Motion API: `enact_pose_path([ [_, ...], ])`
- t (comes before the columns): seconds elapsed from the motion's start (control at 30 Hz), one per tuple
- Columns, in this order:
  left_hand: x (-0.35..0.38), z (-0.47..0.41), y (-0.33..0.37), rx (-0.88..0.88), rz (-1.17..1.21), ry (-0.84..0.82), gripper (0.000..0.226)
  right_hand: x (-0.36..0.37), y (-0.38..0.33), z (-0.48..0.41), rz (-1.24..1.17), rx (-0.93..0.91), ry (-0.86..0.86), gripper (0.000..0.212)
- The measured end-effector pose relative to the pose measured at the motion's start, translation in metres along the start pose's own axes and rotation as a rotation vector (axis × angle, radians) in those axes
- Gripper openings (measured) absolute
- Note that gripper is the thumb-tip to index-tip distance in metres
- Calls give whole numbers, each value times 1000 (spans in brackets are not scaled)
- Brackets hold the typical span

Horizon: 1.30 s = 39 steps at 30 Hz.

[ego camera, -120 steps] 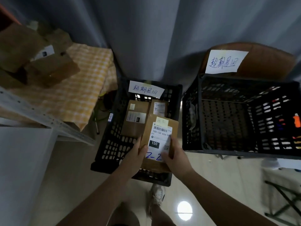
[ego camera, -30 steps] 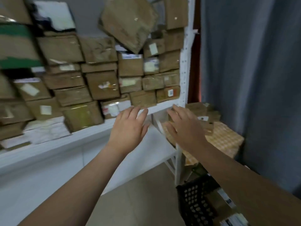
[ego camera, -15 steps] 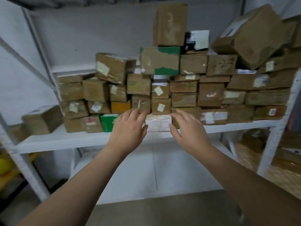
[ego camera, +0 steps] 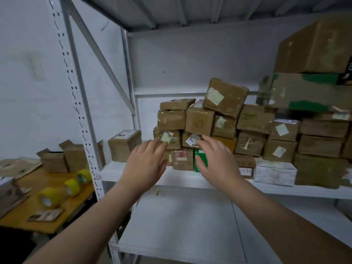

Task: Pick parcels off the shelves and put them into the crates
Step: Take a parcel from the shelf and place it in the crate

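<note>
A white metal shelf [ego camera: 182, 181] carries a stack of several brown cardboard parcels [ego camera: 224, 119] with paper labels. My left hand [ego camera: 145, 164] and my right hand [ego camera: 217, 161] are both stretched out in front of the stack's lower left end, fingers spread and holding nothing. Between them sits a small brown parcel with a red-marked label [ego camera: 182, 159]; a green box [ego camera: 199, 161] lies partly behind my right hand. One lone parcel [ego camera: 124, 144] stands apart at the shelf's left end. No crate is in view.
A wooden table [ego camera: 36, 208] at the left holds rolls of yellow tape [ego camera: 71, 186] and open cardboard boxes [ego camera: 64, 159]. A perforated white upright [ego camera: 83, 119] stands between table and shelf. A lower white shelf [ego camera: 175, 242] lies beneath. Big boxes [ego camera: 314, 48] top the stack at right.
The view has swung left along the shelf, from the stack's middle to its left end. Both empty hands stay raised and now sit in front of the leftmost low parcels.
</note>
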<state>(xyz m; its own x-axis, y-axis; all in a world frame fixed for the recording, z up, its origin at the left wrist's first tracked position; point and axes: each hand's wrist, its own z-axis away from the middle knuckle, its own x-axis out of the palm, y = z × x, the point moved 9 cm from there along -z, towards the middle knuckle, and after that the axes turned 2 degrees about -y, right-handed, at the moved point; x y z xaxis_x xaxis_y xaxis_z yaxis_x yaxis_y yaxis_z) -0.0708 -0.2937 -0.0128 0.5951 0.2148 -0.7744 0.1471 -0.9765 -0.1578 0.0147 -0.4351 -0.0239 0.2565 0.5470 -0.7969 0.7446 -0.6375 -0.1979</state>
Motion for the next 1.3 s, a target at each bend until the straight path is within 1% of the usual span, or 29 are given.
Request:
enact_pose_path([
  [0.17, 24, -47, -25, 47, 12, 21, 50, 10, -1, -47, 72, -45, 47, 45],
  [0.3, 47, -95, -41, 58, 7, 36, 55, 14, 2, -84, 158, -89, 107, 48],
  [0.47, 65, -161, -58, 111, 10, 66, 66, 21, 6, -132, 247, -97, 129, 52],
  [0.63, 80, -204, -79, 164, 49, 50, 70, 29, 7, -161, 259, -87, 172, 51],
  [0.7, 86, -216, -82, 208, 75, 15, 67, 33, 7, -170, 275, -77, 180, 52],
  [0.77, 90, -220, -85, 222, 176, 7, 59, 37, 10, -176, 286, -40, 175, 54],
  [0.83, 88, -216, -88, 240, 248, 76, 47, 41, 13, -181, 293, -3, 172, 55],
  [0.93, 84, -206, -90, 305, 289, 198, 34, 47, 15, -186, 303, 37, 168, 54],
  [1.0, 78, -199, -92, 363, 288, 252, 29, 48, 17, -188, 298, 55, 181, 54],
  [1.07, 70, -193, -98, 418, 289, 320, 29, 46, 13, -190, 288, 41, 187, 56],
  [1.13, 64, -186, -112, 444, 293, 397, 36, 46, 5, -192, 213, 12, 173, 60],
  [1.17, 61, -183, -121, 448, 295, 433, 39, 46, 1, -193, 105, 15, 166, 62],
  [1.23, 57, -175, -139, 463, 296, 506, 39, 44, -6, -197, -210, 63, 192, 63],
  [1.3, 56, -167, -153, 499, 289, 561, 39, 42, -14, -207, -548, 123, 307, 56],
])
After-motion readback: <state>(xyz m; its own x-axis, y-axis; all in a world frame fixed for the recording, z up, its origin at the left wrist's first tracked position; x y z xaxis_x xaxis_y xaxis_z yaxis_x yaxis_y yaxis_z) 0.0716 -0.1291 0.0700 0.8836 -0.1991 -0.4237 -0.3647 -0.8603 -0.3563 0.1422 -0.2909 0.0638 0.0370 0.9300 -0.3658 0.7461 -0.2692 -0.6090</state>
